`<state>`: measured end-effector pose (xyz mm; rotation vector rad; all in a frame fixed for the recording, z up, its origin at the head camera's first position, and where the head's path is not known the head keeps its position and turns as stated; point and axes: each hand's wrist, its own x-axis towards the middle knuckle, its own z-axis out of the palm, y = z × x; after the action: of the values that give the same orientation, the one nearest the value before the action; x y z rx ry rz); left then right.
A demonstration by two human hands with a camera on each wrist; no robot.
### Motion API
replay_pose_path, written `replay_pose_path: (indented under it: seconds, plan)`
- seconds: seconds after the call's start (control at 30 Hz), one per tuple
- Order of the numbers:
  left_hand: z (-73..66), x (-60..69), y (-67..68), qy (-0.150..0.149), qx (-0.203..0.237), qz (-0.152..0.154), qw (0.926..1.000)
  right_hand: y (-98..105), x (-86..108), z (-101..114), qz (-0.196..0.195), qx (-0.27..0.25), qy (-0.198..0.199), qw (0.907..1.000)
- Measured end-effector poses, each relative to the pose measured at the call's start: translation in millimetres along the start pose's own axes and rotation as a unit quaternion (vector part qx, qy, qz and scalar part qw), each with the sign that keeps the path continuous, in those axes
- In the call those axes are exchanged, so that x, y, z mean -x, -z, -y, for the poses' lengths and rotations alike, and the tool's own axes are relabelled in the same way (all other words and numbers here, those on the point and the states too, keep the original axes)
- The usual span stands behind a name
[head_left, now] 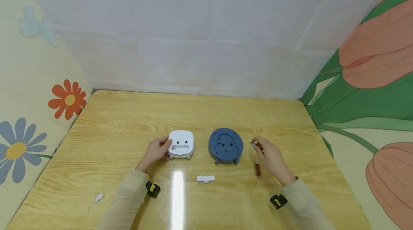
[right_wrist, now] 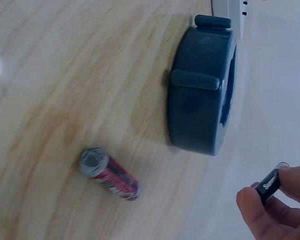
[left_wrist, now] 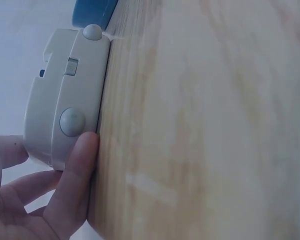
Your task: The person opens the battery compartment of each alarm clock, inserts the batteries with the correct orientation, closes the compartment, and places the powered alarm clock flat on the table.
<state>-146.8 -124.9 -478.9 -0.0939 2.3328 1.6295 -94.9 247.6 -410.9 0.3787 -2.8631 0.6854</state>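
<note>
I find the left grip [head_left: 157, 149] holding the white device [head_left: 183, 135] by its edge, presumably steadying its uncovered compartment [head_left: 180, 148] face-up on the bench [head_left: 129, 115]; then a loose cover [head_left: 205, 178], blue device [head_left: 226, 145], right grip [head_left: 270, 155] pinching a black battery [right_wrist: 268, 186], red battery [head_left: 257, 169] nearby.

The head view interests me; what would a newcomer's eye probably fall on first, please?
Probably the round blue device toward the middle of the wooden table, with the smaller white device to its left, held by the left hand. To the blue device's right, the right hand pinches a dark battery, while a red battery lies on the table nearby. The large pink flowers at the picture's right edge may also draw the eye.
</note>
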Motion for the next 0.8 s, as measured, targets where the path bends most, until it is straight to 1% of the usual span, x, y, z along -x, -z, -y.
replay_pose_path:
  seconds: [0.13,0.5,0.63,0.8]
  plan:
    - [-0.1,-1.2,-0.4,0.001,0.01,-0.004,0.9999,-2,-7.5,7,-0.002,-0.014,0.014,0.9998]
    - [-0.6,-0.3,1.0,0.01,0.0,0.006,0.9999,-4,-15.9,19,-0.002,-0.021,0.037,0.9991]
    - [-1.5,-0.3,1.3,0.016,-0.004,0.008,0.9998,-6,-18.9,24,0.003,-0.027,0.042,0.9988]
    - [-2.8,-0.2,2.2,0.011,-0.007,0.011,0.9999,-10,-22.8,32,0.014,-0.028,0.051,0.9982]
